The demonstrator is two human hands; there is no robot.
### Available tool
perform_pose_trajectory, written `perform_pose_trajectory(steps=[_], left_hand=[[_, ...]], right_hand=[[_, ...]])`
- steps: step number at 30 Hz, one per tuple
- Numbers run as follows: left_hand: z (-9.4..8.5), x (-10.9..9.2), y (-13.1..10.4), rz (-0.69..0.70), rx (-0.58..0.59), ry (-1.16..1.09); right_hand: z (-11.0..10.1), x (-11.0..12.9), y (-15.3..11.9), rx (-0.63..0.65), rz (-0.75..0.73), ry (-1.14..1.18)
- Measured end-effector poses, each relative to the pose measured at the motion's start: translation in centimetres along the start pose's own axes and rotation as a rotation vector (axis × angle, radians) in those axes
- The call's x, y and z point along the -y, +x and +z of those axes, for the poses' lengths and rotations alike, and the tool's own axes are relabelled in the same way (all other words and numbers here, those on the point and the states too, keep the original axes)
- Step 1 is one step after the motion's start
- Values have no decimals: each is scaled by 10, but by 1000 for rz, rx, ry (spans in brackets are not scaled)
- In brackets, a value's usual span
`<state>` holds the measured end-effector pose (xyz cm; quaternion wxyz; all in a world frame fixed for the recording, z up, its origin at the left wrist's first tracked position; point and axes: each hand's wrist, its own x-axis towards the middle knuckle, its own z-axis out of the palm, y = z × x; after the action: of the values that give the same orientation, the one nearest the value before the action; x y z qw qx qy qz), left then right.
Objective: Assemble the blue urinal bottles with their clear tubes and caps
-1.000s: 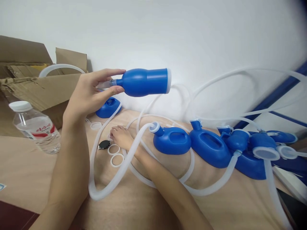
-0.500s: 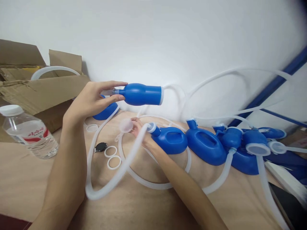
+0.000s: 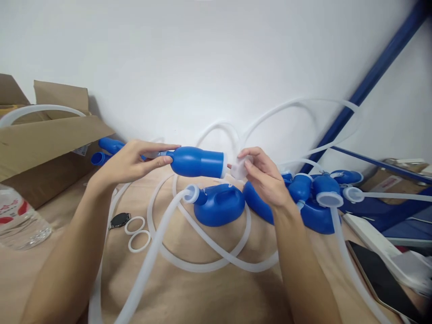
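Observation:
My left hand [image 3: 140,162] is closed round the narrow end of a blue plastic funnel-shaped cup [image 3: 199,162], which lies level in the air with its white-rimmed wide mouth to the right. A translucent cap [image 3: 240,169] is pinched in my right hand [image 3: 265,175], close beside that mouth; whether they touch I cannot tell. Below them a blue urinal bottle [image 3: 219,204] rests on its side, a translucent tube [image 3: 155,252] running from its neck. Two white rings [image 3: 139,241] lie on the tan surface near a dark watch [image 3: 120,220].
At left stands an open cardboard box [image 3: 50,139] with a water bottle [image 3: 22,220] before it. More blue bottles and cups [image 3: 319,218] with looping tubes crowd the right, beside a phone [image 3: 381,279], a white bar-shaped object [image 3: 371,243] and a blue metal frame [image 3: 367,85].
My right hand has risen from the table with the cap and now holds it beside the cup's mouth. The cup sits lower in view, and the view has shifted right.

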<state>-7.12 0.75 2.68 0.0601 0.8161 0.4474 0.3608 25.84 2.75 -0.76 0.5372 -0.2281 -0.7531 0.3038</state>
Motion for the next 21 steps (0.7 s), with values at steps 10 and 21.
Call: perform_pose_trajectory(steps=[10, 21], left_hand=[[30, -27, 4, 110, -4, -57], [50, -29, 4, 185, 51, 54]], right_hand=[[46, -9, 1, -343, -150, 96], [50, -5, -5, -252, -283, -72]])
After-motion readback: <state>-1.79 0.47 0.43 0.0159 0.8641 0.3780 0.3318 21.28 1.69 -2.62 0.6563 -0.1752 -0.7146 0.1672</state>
